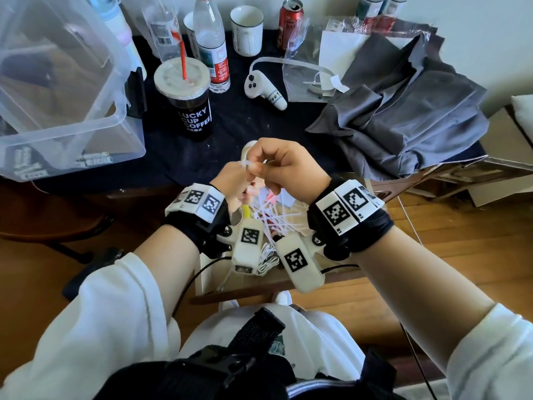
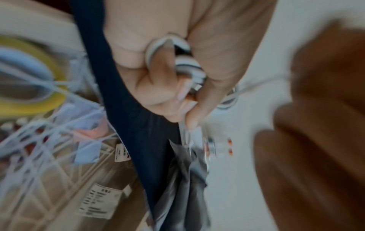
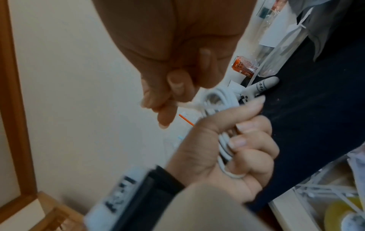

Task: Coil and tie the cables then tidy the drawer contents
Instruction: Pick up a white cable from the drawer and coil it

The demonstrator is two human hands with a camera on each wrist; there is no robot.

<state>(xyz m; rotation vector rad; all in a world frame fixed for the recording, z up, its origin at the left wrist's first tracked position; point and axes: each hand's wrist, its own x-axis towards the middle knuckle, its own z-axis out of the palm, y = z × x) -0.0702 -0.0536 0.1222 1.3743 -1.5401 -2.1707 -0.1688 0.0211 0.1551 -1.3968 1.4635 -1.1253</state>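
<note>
Table (image 1: 259, 131): dark cloth top, in front of you, its near edge just above the open drawer.
Bin (image 1: 66, 90): clear plastic, far left on the table.
Grey cloth (image 1: 403, 111): crumpled, right side of the table.
Drawer (image 1: 210, 281): open below your wrists; holds a loose heap of white ties (image 1: 277, 217), a yellow tape roll (image 3: 339, 214) and a further white cord (image 1: 266, 262).
Coffee cup (image 1: 187, 96): dark, lidded, red straw, left of centre.
Bottle (image 1: 210, 44): clear, red cap, behind the cup.
Mug (image 1: 247, 30): white, at the back edge.
Can (image 1: 290, 23): red, right of the mug.
Controller (image 1: 264, 88): white, lying mid-table, beside a clear bag.
Your left hand (image 1: 233, 180): closed round the coiled cable (image 3: 219, 103); in the right wrist view the fingers (image 3: 254, 150) curl over the bunched strands and the thumb presses along them.
Your right hand (image 1: 285, 166): raised just beside the left, fingers curled, thumb and forefinger pinching a thin white tie (image 1: 248, 166) at the coil; the left wrist view is too blurred to add detail.
Cable: white, looped several times, held above the table's near edge between both hands, one loop standing clear of the left fist
</note>
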